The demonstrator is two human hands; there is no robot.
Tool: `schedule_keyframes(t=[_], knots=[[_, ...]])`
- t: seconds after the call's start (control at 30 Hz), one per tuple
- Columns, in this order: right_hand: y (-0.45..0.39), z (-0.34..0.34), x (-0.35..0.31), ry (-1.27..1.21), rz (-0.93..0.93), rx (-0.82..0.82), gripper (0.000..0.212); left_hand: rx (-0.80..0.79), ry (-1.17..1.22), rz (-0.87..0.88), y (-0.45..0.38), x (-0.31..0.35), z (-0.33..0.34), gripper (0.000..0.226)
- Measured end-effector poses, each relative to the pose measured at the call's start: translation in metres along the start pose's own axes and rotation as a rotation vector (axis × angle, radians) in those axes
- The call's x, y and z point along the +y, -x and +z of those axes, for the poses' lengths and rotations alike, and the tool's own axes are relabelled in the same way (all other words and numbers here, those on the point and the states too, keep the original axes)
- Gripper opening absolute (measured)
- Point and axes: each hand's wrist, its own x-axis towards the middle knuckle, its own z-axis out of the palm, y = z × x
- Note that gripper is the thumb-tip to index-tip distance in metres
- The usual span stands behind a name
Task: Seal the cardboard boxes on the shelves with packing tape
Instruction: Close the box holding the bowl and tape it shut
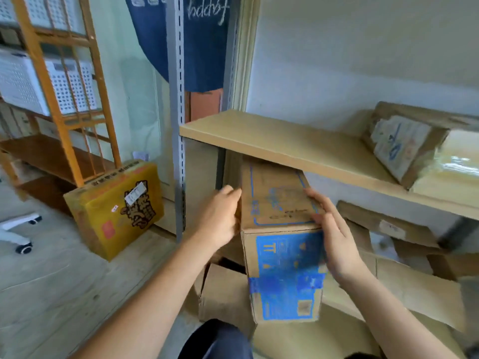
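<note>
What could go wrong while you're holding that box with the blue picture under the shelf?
The blue-printed box sits close under the wooden shelf, so lifting it could bump the shelf edge. The left hand and right hand hold only its sides, so it might slip or tip onto the loose cardboard below. No tape is visible, so sealing may have to wait.

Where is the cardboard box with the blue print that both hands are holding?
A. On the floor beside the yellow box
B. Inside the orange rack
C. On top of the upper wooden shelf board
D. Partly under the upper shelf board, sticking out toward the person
D: the blue-printed box runs back under the shelf board, with the left hand and right hand on its two sides.
</note>
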Motion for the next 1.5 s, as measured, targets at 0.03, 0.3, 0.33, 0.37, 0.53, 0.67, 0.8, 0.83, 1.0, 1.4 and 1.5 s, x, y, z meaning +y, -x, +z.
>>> schedule_keyframes(t=[0.03,0.3,0.33,0.37,0.53,0.67,0.8,0.83,1.0,1.4,1.5], knots=[[0.004,-0.018,0.002,0.008,0.047,0.019,0.044,0.045,0.061,0.055,-0.002,0.014,0.004,0.059],[-0.017,-0.016,-0.037,0.990,-0.193,-0.316,0.061,0.415,0.692,-0.332,0.016,0.046,0.040,0.037],[-0.016,-0.002,-0.036,1.025,-0.206,-0.396,0.081,0.444,0.829,-0.418,0.019,0.048,0.044,0.031],[-0.016,0.005,-0.033,1.070,-0.190,-0.423,0.096,0.458,0.900,-0.456,0.022,0.048,0.048,0.027],[-0.020,-0.007,-0.017,1.162,-0.129,-0.414,0.093,0.129,0.368,-0.199,0.060,-0.002,0.083,0.041],[-0.029,-0.012,-0.021,1.169,0.070,-0.388,0.095,-0.002,0.230,-0.160,0.050,-0.014,0.098,0.050],[-0.048,-0.012,-0.035,1.231,0.414,-0.339,0.117,-0.016,0.637,-0.381,0.059,-0.028,0.095,0.027],[-0.054,-0.011,-0.036,1.231,0.461,-0.350,0.121,-0.005,0.687,-0.441,0.068,-0.031,0.097,0.021],[-0.064,-0.022,-0.043,1.134,0.604,-0.327,0.122,0.059,0.793,-0.498,0.079,-0.027,0.085,0.018],[-0.037,-0.064,-0.032,0.495,0.459,0.019,0.065,0.180,1.123,-0.284,0.022,-0.005,0.007,0.030],[-0.026,-0.077,-0.023,0.150,0.572,0.010,0.045,0.094,1.106,-0.192,0.016,0.011,0.019,0.026]])
